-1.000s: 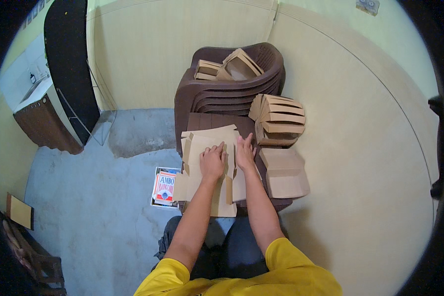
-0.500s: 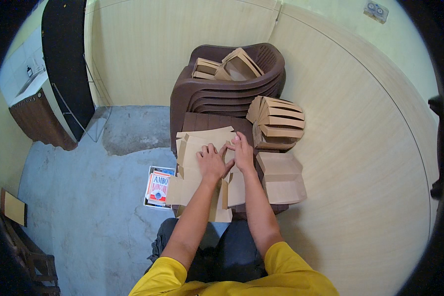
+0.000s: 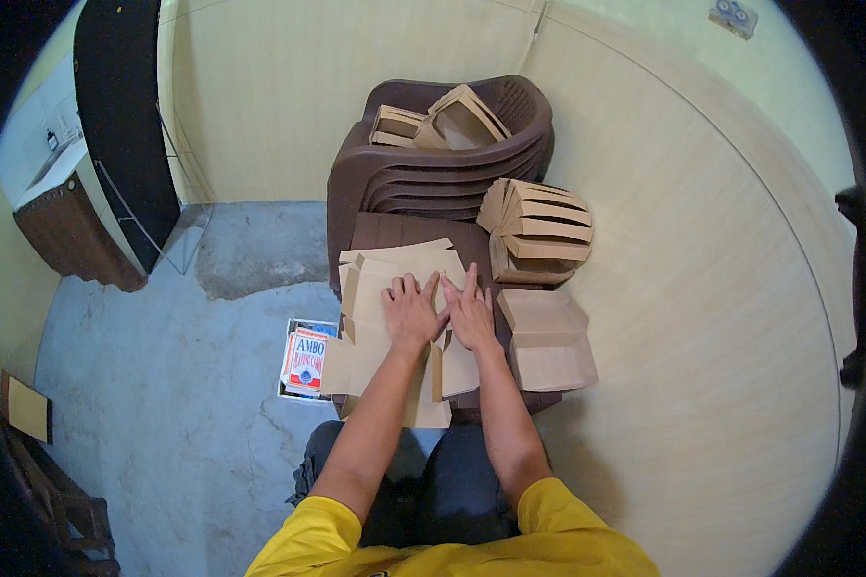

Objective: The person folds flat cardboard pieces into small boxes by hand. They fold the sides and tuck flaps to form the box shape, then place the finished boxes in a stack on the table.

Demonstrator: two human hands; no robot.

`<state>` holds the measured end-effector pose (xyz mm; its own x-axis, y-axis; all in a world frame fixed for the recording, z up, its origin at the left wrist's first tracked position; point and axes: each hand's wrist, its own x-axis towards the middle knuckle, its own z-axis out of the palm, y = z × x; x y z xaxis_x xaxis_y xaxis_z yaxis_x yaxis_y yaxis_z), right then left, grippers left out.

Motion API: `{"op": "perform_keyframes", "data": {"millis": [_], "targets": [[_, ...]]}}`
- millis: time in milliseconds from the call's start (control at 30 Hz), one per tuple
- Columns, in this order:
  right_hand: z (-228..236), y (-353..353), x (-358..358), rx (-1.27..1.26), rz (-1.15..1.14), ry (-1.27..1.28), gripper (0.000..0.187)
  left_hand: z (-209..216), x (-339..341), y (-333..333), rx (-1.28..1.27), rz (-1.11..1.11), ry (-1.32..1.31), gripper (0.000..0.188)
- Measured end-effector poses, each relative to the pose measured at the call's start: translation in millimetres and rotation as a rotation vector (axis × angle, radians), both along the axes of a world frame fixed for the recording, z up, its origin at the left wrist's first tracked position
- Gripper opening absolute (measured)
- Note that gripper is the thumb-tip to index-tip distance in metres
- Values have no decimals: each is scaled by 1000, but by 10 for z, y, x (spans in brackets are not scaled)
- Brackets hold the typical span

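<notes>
Fingers [image 3: 406, 286] of both hands lie flat and slightly spread, pressing down on a flat cardboard sheet [image 3: 387, 317] at frame centre; nothing pinched. Left hand [image 3: 412, 313] and right hand [image 3: 470, 315] sit side by side, thumbs touching. The sheet rests on a dark brown desk [image 3: 394, 231], overhanging its near edge. Just right of the hands, a folded box [image 3: 548, 338] lies on the same surface. Above it, a bundle of folded boxes [image 3: 539, 231]. Top centre: stacked brown plastic chairs [image 3: 433, 178] holding more boxes [image 3: 443, 120]. Lower left, a printed carton [image 3: 306, 361] on the concrete floor [image 3: 164, 404].
</notes>
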<state>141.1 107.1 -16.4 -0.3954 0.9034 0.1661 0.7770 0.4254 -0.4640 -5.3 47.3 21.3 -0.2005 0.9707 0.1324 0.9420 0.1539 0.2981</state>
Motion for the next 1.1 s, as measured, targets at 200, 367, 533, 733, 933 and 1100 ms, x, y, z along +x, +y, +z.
{"op": "perform_keyframes", "data": {"millis": [200, 367, 533, 733, 933, 1100], "targets": [[-74, 235, -108, -73, -187, 53, 79, -24, -22, -2, 15, -3, 37, 77], [-91, 306, -22, 755, -362, -697, 84, 33, 3, -7, -23, -16, -62, 77], [-15, 153, -99, 134, -114, -18, 77, -19, -14, -12, 33, -13, -48, 75], [393, 39, -293, 195, -14, -433, 77, -271, -15, 113, 81, 20, 52, 72], [502, 75, -268, -54, -95, -97, 78, -123, 5, 24, 42, -1, 26, 72], [447, -534, 74, -65, -71, 646, 71, -155, 11, 59, 205, 88, -59, 75]]}}
